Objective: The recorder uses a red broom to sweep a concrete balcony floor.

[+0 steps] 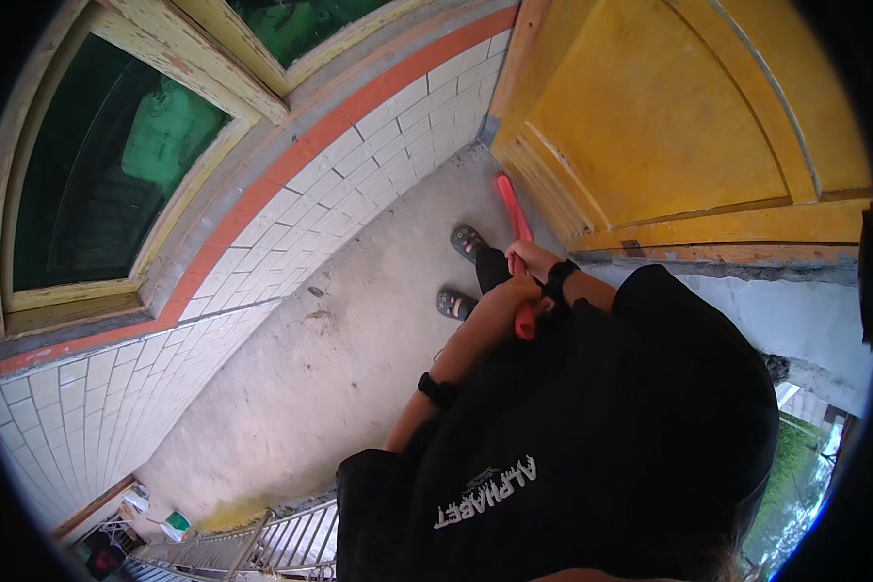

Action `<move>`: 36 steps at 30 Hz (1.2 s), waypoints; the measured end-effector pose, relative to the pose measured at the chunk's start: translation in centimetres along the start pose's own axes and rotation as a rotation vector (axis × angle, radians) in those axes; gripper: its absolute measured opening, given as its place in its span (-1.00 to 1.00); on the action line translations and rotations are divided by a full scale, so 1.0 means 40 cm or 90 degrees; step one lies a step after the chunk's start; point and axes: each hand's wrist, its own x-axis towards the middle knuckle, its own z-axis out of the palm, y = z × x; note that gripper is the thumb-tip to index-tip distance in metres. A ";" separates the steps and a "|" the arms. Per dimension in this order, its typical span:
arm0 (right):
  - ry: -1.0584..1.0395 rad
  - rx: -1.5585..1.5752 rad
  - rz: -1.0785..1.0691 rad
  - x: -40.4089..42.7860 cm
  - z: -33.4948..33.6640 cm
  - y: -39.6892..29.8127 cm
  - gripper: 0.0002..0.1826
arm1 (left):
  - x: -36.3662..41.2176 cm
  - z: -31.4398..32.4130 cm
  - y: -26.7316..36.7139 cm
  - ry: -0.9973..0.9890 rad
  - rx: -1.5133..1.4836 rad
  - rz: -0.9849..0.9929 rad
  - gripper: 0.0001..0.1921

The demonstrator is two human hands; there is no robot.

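Both my hands are closed around a long red shaft-like object (509, 204), whose exact kind I cannot tell. My left hand (515, 297) grips it near its upper end, just ahead of my black shirt. Farther down the shaft, my right hand (529, 256) holds it beside the left one. The red object slants away from my body, and its far end appears to reach the concrete floor near a yellow wooden door (662, 124). I wear a dark band on each wrist. My feet, in dark clogs (468, 242), stand to the left of the object.
A white tiled wall (349, 164) with a red-orange band runs along the left. Above it is a peeling wooden window (87, 174). A metal railing (276, 542) and small items lie at the bottom left. Concrete floor (298, 371) lies between the wall and me.
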 end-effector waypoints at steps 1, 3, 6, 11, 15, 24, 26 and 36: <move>0.001 0.002 0.009 0.015 -0.006 0.004 -0.80 | 0.002 -0.002 -0.007 0.006 -0.012 0.010 -0.76; 0.047 -0.006 0.014 0.044 -0.010 0.006 -0.85 | 0.009 -0.007 -0.022 0.014 -0.028 0.015 -0.77; 0.108 0.009 0.034 0.079 -0.002 0.005 -0.88 | 0.024 -0.013 -0.054 0.010 0.004 0.023 -0.79; 0.070 -0.031 0.083 0.125 0.011 -0.002 -0.89 | 0.048 -0.011 -0.143 0.009 -0.030 0.036 -0.87; 0.081 -0.112 0.152 0.173 0.008 -0.013 -0.90 | 0.072 -0.052 -0.125 0.001 -0.030 -0.089 -0.88; 0.082 -0.033 0.158 0.186 0.032 -0.074 -0.90 | 0.107 -0.082 -0.122 0.040 -0.010 -0.104 -0.84; 0.081 0.041 0.195 0.270 -0.014 -0.031 -0.88 | 0.129 -0.091 -0.134 0.079 -0.032 -0.067 -0.82; 0.118 0.509 0.218 0.323 -0.097 -0.093 -0.83 | 0.202 -0.159 -0.089 0.100 -0.141 -0.026 -0.80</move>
